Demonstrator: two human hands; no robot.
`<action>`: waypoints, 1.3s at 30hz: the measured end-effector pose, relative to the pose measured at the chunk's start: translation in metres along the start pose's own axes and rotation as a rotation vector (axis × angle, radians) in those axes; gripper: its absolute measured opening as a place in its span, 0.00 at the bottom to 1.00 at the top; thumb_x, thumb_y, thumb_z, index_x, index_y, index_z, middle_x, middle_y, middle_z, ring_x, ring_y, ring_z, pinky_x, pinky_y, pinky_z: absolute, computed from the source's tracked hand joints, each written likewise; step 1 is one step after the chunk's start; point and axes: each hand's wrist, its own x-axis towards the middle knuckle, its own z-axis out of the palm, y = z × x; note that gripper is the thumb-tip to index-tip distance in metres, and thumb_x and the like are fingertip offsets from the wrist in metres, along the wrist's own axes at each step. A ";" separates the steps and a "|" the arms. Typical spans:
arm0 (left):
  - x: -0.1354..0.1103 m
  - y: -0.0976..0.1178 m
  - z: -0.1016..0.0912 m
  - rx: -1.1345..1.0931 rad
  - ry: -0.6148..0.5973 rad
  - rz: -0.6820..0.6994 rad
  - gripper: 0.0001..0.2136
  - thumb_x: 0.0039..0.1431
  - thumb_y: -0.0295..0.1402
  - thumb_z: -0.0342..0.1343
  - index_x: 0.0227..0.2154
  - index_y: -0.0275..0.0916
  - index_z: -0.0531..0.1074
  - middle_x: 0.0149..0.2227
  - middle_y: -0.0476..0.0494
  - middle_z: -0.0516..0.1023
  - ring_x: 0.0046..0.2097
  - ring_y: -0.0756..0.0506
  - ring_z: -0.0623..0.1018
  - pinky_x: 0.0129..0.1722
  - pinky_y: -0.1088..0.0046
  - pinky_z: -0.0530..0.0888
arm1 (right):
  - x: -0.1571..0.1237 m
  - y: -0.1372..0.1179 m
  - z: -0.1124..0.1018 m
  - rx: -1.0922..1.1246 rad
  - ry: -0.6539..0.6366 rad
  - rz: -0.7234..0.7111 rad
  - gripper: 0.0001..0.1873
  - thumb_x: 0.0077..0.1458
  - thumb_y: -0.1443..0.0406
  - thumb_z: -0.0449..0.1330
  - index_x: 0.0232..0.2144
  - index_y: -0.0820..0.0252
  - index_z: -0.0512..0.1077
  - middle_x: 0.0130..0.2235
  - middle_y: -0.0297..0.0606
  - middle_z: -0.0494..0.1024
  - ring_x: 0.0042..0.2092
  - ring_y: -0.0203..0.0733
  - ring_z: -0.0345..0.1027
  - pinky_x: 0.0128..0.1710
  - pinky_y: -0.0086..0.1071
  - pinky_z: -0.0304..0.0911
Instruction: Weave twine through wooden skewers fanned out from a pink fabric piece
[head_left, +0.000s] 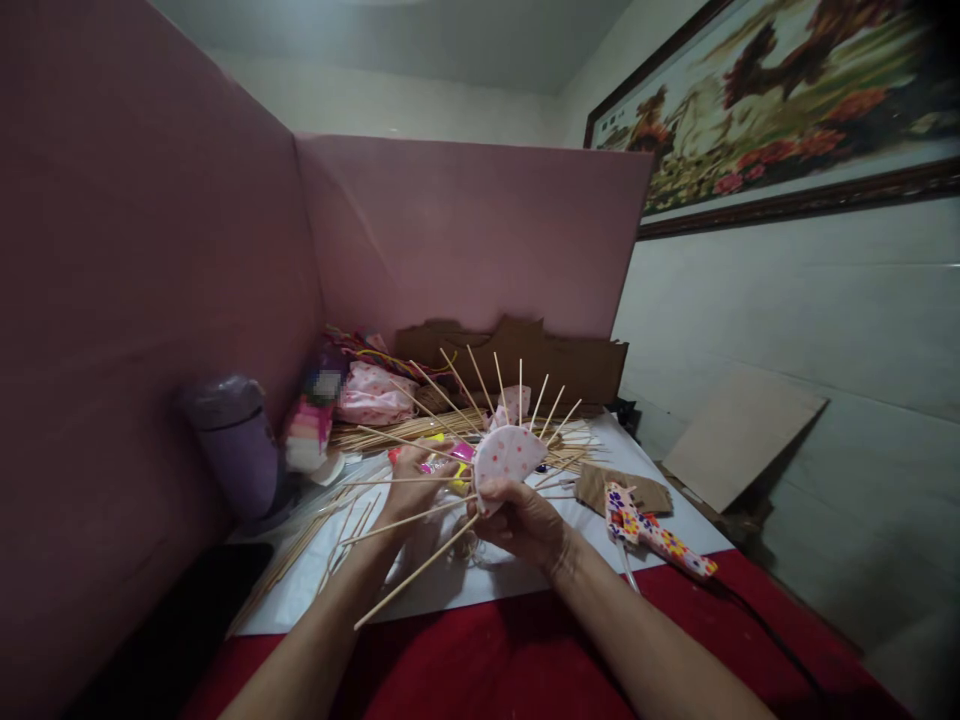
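Observation:
My right hand (521,525) grips a rounded piece covered in pale pink dotted cloth (510,455), thumb on its front face. Thin wooden sticks (420,575) fan out from the edge of this piece, upward and to the left. Among the left-hand sticks is my left hand (420,475), its fingers bent close to the disc's left edge. Sticks partly cover those fingertips, so what they pinch is unclear. A yellow and pink packet (454,465) shows just behind the left fingers.
At right, a flower-patterned glue gun (652,530) lies by a brown cardboard piece (626,490). Loose sticks (296,550) lie left on the white sheet (450,595). A purple lidded cup (236,450) stands left; a dotted cloth bundle (375,392) sits behind. Pink panels enclose the table.

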 end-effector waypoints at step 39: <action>-0.018 0.034 0.002 -0.436 -0.364 -0.203 0.06 0.43 0.30 0.61 0.23 0.35 0.69 0.20 0.50 0.72 0.15 0.57 0.63 0.13 0.80 0.55 | 0.002 -0.003 -0.007 0.006 0.095 -0.055 0.14 0.33 0.70 0.68 0.26 0.71 0.71 0.18 0.32 0.67 0.15 0.22 0.47 0.13 0.19 0.42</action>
